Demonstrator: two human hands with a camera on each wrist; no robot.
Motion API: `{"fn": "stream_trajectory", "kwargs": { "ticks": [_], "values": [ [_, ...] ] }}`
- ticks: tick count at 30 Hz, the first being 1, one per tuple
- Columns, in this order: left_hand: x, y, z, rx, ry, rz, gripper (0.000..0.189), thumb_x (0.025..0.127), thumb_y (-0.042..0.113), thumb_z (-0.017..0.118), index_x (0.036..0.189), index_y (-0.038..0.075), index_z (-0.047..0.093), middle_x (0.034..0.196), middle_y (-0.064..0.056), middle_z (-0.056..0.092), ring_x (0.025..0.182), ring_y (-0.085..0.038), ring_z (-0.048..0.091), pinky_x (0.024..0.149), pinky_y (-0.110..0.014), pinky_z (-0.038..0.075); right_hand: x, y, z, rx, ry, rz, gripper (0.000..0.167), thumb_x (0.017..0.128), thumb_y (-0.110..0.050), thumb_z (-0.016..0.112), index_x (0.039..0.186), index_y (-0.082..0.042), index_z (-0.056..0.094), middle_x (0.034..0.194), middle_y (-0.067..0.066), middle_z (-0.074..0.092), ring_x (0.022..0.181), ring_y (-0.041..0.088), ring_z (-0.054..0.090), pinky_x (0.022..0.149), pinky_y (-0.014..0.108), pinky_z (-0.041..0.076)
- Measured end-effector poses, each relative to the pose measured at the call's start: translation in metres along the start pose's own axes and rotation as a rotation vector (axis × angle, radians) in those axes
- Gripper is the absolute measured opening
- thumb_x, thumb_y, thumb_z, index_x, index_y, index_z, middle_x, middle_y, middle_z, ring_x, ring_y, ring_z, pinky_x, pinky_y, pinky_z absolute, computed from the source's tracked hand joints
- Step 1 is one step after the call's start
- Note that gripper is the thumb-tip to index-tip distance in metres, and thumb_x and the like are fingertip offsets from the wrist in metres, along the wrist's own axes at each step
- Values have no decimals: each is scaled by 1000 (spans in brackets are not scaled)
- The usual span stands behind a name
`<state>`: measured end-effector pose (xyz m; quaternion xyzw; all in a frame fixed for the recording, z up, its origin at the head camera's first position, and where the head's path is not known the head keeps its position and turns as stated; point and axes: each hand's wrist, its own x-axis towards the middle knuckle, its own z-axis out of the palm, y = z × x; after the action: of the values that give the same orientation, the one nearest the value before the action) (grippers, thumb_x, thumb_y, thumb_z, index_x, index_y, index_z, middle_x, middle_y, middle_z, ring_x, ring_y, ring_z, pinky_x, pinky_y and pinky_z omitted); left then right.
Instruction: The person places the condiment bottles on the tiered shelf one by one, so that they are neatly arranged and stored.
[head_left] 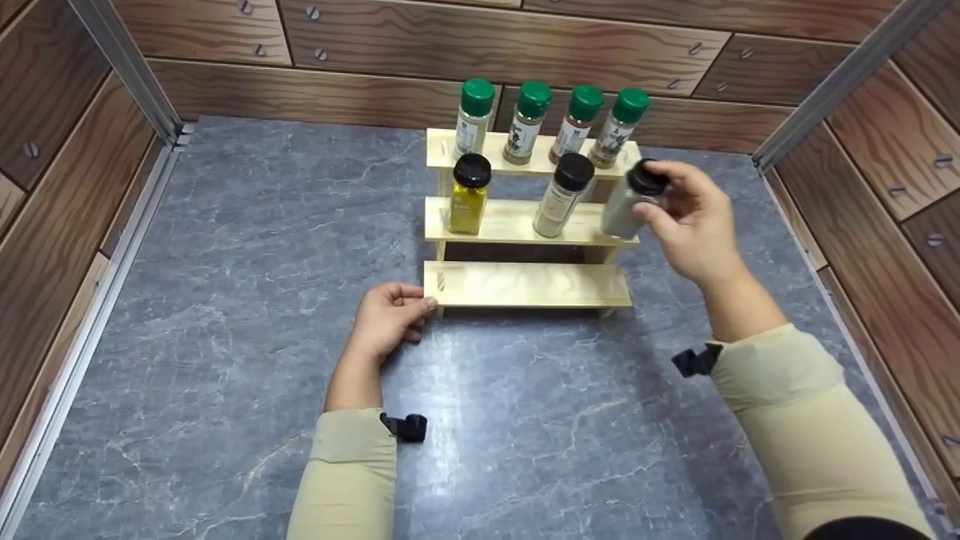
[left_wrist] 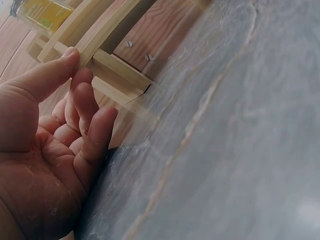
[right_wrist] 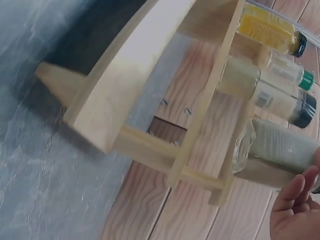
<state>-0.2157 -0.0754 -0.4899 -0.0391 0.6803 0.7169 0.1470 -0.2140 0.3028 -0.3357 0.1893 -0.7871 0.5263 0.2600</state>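
Note:
A three-tier wooden spice rack stands on the grey marbled surface. My left hand pinches the left front corner of its lowest shelf between thumb and index finger; the other fingers curl loosely below. At the right end of the middle shelf, my right hand grips a black-capped spice jar by its cap, the jar tilted slightly. Whether its base touches the shelf, I cannot tell. Sharing that shelf are a second black-capped jar and a yellow-filled bottle. The lowest shelf carries nothing.
Several green-capped spice jars, among them the leftmost one, line the top shelf behind the black caps. Wood-patterned panels wall the back and both sides, with metal rails at the corners and left edge.

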Motion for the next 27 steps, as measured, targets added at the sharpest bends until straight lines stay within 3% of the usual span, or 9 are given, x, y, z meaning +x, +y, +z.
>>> {"fn": "stream_trajectory", "kwargs": {
  "ticks": [4,8,12,15,20,23,27],
  "values": [
    [1,-1,2,-2,-5,5,26,92,5,81,111,-9,69,79,-7,72,65,-15,63,49,-24,56,8,6,5,38,-71,65,45,84,26,68,128,16,59,116,0,72,89,9,68,71,18,57],
    [0,-4,3,0,-8,-5,26,91,5,81,110,-8,70,79,-6,72,64,-15,63,49,-24,56,9,17,4,39,-92,191,45,87,26,66,130,15,58,116,-2,71,94,11,67,68,17,54],
    [0,-3,1,5,-4,-9,26,91,5,82,110,-8,69,78,-5,72,64,-14,63,48,-23,56,8,29,1,85,-86,308,46,90,26,62,133,12,55,116,-1,71,87,12,64,59,18,50],
    [0,-1,2,9,-3,-10,25,92,5,81,110,-8,69,78,-4,72,63,-13,63,48,-23,55,11,33,-3,106,-89,341,47,91,25,59,135,9,55,118,0,71,80,12,61,56,19,48],
    [1,-2,5,6,-4,-17,25,93,6,81,110,-7,69,78,-4,73,63,-13,63,47,-23,55,8,32,-11,128,-117,294,59,88,26,59,144,7,54,135,1,67,71,10,60,58,19,51],
    [2,-4,3,8,-8,-22,24,94,8,80,109,-6,69,77,-5,70,62,-14,62,48,-24,56,-10,38,-16,164,-29,205,65,84,29,58,145,8,54,140,6,66,69,9,61,58,17,52],
    [3,-6,-5,-44,59,-27,22,98,16,77,101,-1,64,73,-6,60,55,-13,56,44,-26,55,-55,48,-5,53,138,116,47,85,28,54,130,15,60,121,18,72,68,10,58,56,17,50]
  ]
}}
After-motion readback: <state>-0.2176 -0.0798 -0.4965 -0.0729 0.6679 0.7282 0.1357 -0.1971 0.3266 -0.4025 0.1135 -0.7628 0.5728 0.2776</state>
